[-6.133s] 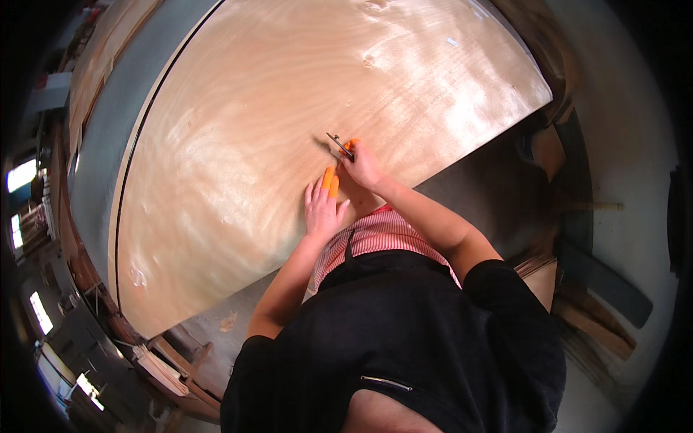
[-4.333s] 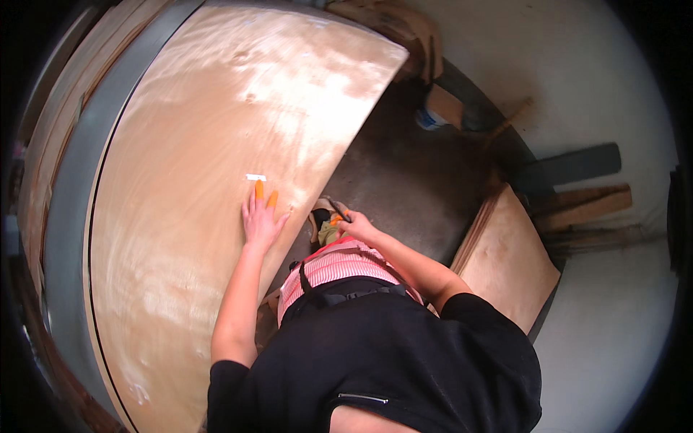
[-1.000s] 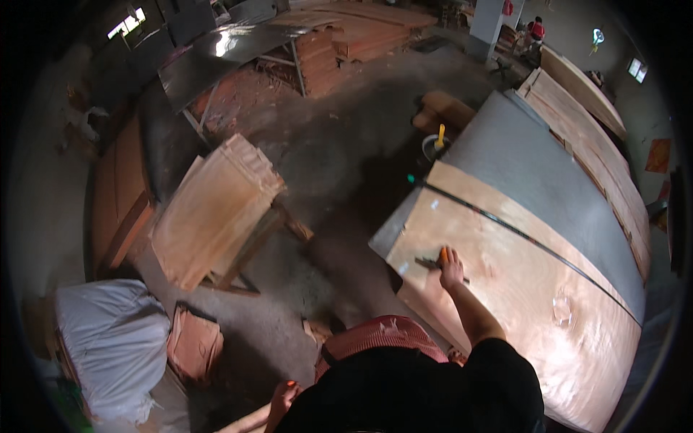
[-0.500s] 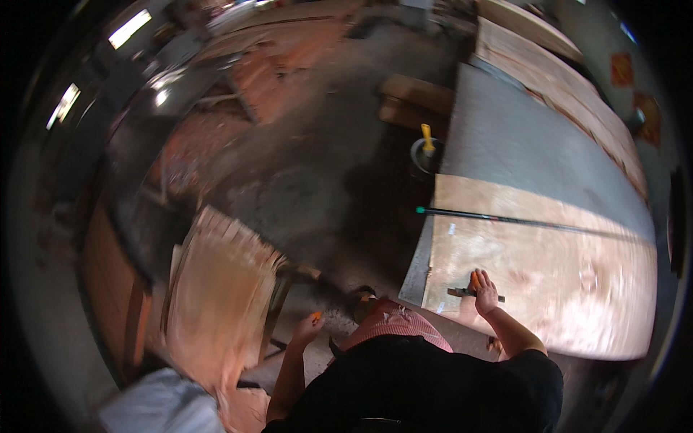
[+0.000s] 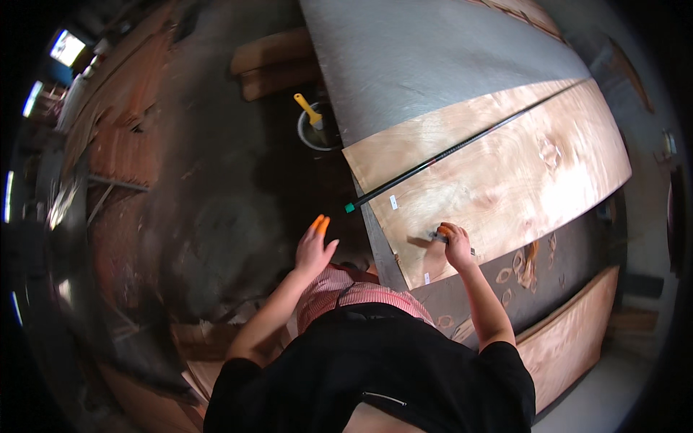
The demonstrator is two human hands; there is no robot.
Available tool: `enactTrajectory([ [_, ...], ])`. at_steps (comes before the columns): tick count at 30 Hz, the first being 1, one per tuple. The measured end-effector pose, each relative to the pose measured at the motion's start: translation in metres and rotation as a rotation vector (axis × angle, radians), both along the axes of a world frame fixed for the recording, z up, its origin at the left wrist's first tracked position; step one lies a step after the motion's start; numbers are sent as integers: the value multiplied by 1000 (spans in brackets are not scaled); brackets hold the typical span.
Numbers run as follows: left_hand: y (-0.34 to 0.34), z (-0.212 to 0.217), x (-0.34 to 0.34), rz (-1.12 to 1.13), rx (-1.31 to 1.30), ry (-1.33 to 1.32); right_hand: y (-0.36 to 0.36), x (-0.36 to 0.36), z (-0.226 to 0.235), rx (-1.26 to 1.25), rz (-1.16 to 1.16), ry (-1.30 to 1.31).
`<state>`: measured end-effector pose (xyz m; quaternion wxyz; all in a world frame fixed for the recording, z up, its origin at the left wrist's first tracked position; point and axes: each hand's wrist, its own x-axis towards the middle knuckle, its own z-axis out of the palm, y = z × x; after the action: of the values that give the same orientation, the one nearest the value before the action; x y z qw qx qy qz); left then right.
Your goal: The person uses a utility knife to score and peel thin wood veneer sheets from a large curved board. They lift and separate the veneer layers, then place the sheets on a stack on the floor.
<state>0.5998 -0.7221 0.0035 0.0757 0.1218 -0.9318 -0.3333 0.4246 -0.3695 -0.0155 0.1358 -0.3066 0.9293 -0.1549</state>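
Observation:
My right hand is closed around a small flat dark tool, its ends showing on either side of my fingers. I cannot make out its exact kind. It is over the near edge of a pale wood veneer sheet, where a shadow falls beside it. My left hand hangs in the air left of the sheet, fingers stretched, holding nothing. Orange covers sit on some fingertips of both hands. Across the sheet lies a long black rod with a green end cap. Two small white labels are on the sheet.
Beneath the sheet is a grey-topped table. Left of it stand a bucket with a yellow-handled brush and a brown stack. Veneer scraps lie below the near edge. More sheets stand at lower right.
My view has swung right, toward the table. My left hand has come up and forward from beside the veneer stack at left. The right hand still holds the tool over the sheet.

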Motion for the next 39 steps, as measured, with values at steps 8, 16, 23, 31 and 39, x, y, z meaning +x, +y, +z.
enactTrajectory([
  [8,-21,-45,-126,-365,-31,-343,-146,-17,55,-489,-504,-293],
  [16,-97,-31,-103,-930,209,-856,-303,-70,1,235,-66,-324],
  [23,-145,-36,-84,-831,225,-845,-299,-60,7,4,-220,-316],
  [31,-113,-33,-82,-946,66,-712,-328,-68,66,-403,-328,-45],
  [39,-101,-84,-58,-209,1327,-1234,-247,11,123,-1072,-648,-5],
])
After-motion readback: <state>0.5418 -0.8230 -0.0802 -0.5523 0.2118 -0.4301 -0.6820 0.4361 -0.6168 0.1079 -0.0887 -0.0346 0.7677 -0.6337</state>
